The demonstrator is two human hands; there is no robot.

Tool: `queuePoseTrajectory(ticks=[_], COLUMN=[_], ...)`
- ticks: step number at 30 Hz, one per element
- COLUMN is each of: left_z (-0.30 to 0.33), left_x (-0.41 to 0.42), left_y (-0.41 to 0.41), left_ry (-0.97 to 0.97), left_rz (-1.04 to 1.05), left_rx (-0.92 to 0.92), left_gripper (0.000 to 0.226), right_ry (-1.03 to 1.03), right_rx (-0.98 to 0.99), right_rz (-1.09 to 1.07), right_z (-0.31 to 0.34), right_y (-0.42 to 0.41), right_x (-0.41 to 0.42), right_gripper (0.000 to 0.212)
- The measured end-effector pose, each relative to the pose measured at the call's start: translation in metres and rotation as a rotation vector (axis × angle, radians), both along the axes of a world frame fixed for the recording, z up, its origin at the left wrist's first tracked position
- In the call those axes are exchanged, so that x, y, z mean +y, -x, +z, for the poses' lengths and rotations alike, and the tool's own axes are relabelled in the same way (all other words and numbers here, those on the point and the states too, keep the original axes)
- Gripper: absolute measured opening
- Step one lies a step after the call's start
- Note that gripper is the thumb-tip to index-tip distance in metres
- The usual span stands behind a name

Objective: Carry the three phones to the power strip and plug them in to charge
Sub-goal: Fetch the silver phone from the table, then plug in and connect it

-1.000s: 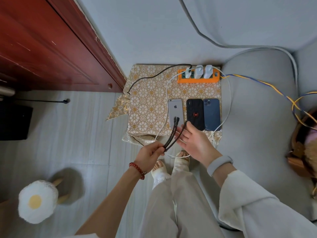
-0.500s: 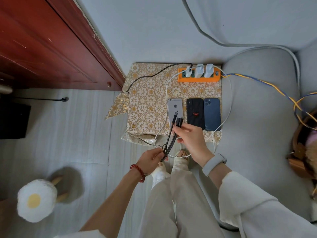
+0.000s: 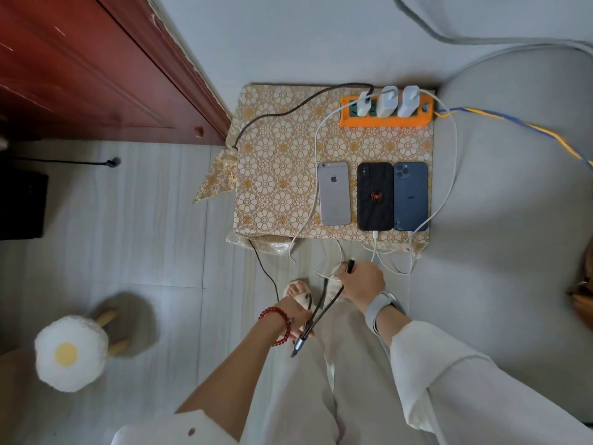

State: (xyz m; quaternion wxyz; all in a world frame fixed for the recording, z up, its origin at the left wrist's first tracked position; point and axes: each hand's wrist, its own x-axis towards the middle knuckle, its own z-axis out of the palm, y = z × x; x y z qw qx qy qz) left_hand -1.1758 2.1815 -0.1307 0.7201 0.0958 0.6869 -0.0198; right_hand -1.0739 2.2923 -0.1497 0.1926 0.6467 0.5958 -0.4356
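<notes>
Head view. Three phones lie face down, side by side, on the patterned bench (image 3: 276, 175), near its front edge: the silver phone (image 3: 334, 193) on the left, the black phone (image 3: 375, 195) in the middle, the blue phone (image 3: 411, 195) on the right. The orange power strip (image 3: 386, 114) sits at the back of the bench and carries three white chargers (image 3: 387, 101). White cables run to the front ends of the black and blue phones and appear plugged in; no cable reaches the silver phone.

Step in hand, as judged: connecting the third phone. The black multi-head cable (image 3: 324, 311) is held in front of the bench, above the floor. The left hand (image 3: 296, 319) grips the cable at its splitter. The right hand (image 3: 364, 282) pinches one connector tip, fingers curled around it.

Next move, as judged: carry the chosen tip forward to the front end of the silver phone, align it with the port and press it in. The spare heads should be kept off the white cables.

Containers: none is clearly in view; an object at the right edge is cut off and cannot be identified.
</notes>
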Motion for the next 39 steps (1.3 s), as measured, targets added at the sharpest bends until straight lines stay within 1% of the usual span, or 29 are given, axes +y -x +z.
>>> queuePoseTrajectory(ticks=[3, 5, 7, 9, 11, 13, 16, 18, 20, 22, 23, 26, 29, 32, 34, 35, 37, 39], left_z=[-0.015, -0.022, -0.025, -0.026, -0.031, -0.035, -0.045, -0.050, -0.054, -0.056, -0.056, -0.057, -0.055, -0.047, -0.041, -0.038, -0.034, -0.033], left_x=[0.010, 0.020, 0.032, 0.047, 0.066, 0.089, 0.118, 0.128, 0.131, 0.132, 0.133, 0.135, 0.132, 0.132, 0.135, 0.136, 0.137, 0.138], left_y=[0.001, 0.005, 0.012, 0.021, 0.026, 0.029, 0.027, 0.023, 0.018, 0.013, 0.012, 0.017, 0.022, 0.023, 0.026, 0.028, 0.030, 0.031], left_ry=[-0.038, -0.115, -0.201, -0.285, -0.370, -0.445, -0.494, -0.477, -0.434, -0.406, -0.392, -0.343, -0.370, -0.371, -0.368, -0.365, -0.349, -0.338], left_rz=[-0.100, -0.093, -0.012, 0.150, 0.296, 0.389, 0.429, 0.399, 0.351, 0.343, 0.376, 0.564, 0.689, 0.814, 0.922, 0.960, 0.968, 0.955], left_rx=[0.103, 0.169, 0.277, 0.391, 0.455, 0.480, 0.471, 0.506, 0.540, 0.538, 0.532, 0.493, 0.375, 0.276, 0.197, 0.172, 0.171, 0.176], left_gripper=[0.032, 0.034, 0.033, 0.032, 0.033, 0.035, 0.037, 0.038, 0.040, 0.042, 0.042, 0.035, 0.028, 0.027, 0.020, 0.015, 0.008, 0.013], right_ry=[-0.023, -0.071, -0.140, -0.221, -0.235, -0.185, -0.129, -0.126, -0.120, -0.102, -0.088, -0.059, -0.051, -0.147, -0.166, -0.143, -0.062, 0.034], right_rx=[0.061, 0.159, 0.273, 0.353, 0.405, 0.444, 0.424, 0.412, 0.431, 0.446, 0.453, 0.468, 0.514, 0.521, 0.525, 0.536, 0.550, 0.544], right_rz=[0.036, 0.042, 0.000, -0.077, -0.131, -0.125, -0.066, -0.053, -0.092, -0.158, -0.205, -0.314, -0.365, -0.262, -0.206, -0.181, -0.133, -0.136], right_z=[-0.011, -0.016, -0.017, -0.016, -0.017, -0.020, -0.029, -0.034, -0.037, -0.038, -0.037, -0.035, -0.033, -0.021, -0.015, -0.012, -0.005, 0.000], right_y=[0.007, 0.014, 0.019, 0.022, 0.026, 0.030, 0.033, 0.034, 0.033, 0.033, 0.033, 0.032, 0.020, 0.003, -0.009, -0.013, -0.015, -0.013], right_x=[0.011, 0.021, 0.033, 0.048, 0.064, 0.075, 0.082, 0.081, 0.079, 0.077, 0.077, 0.080, 0.081, 0.072, 0.062, 0.057, 0.046, 0.038], right_gripper=[0.020, 0.024, 0.029, 0.038, 0.035, 0.028, 0.032, 0.029, 0.029, 0.032, 0.032, 0.023, 0.029, 0.026, 0.026, 0.026, 0.024, 0.026])
